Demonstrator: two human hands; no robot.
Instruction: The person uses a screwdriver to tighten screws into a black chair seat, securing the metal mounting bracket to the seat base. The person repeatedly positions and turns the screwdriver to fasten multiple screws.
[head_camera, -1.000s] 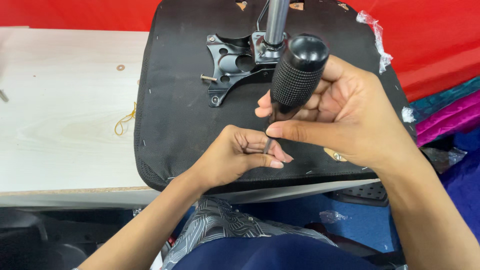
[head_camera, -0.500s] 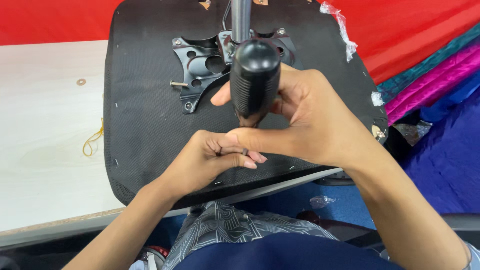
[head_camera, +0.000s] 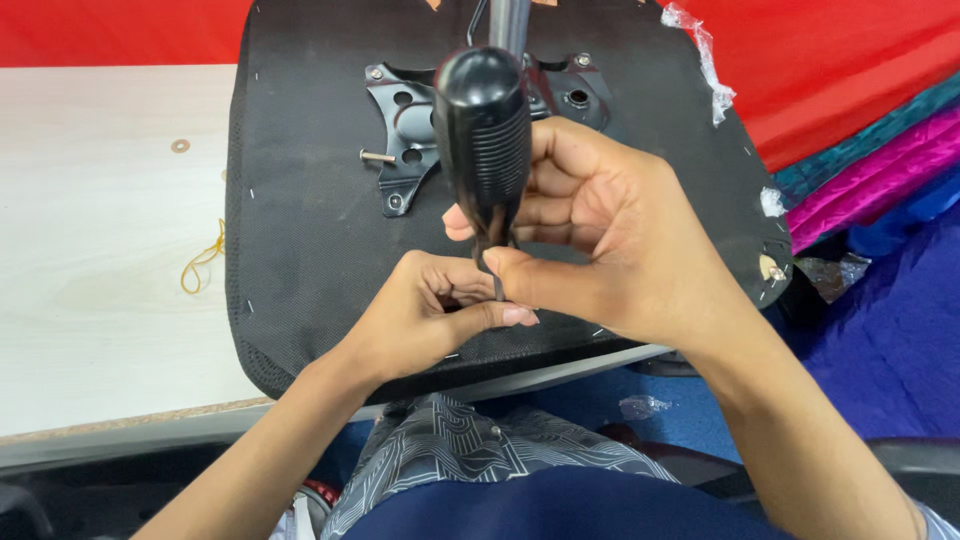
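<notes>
Head view. An upturned black seat base (head_camera: 300, 250) lies on a pale wooden table (head_camera: 100, 250), its near edge overhanging the table's front. This seat base serves as the reference for all positions below.

Right hand (head_camera: 610, 240): over the near centre of the seat base, fingers closed around the lower end of a screwdriver (head_camera: 485, 140). The tool stands nearly upright, its black ribbed handle rising toward the camera, the thin shaft pinched between thumb and fingers and running down toward the fabric.

Left hand (head_camera: 430, 315): at the near edge of the seat base, directly below the right hand and touching it. Fingers are curled inward, thumb extended to the right beside the shaft tip. Whether it pinches a small part cannot be told; the fingertips hide the spot.

A black metal mounting plate (head_camera: 410, 130) sits at the far centre of the seat base, behind the screwdriver handle. A loose bolt (head_camera: 377, 156) lies at the plate's left edge. A metal post (head_camera: 508, 20) rises from the plate.

Left of the seat base, on the table: a yellow rubber band (head_camera: 203, 258) and a small washer (head_camera: 180, 146). Right of it: red and magenta fabric (head_camera: 860, 160).
</notes>
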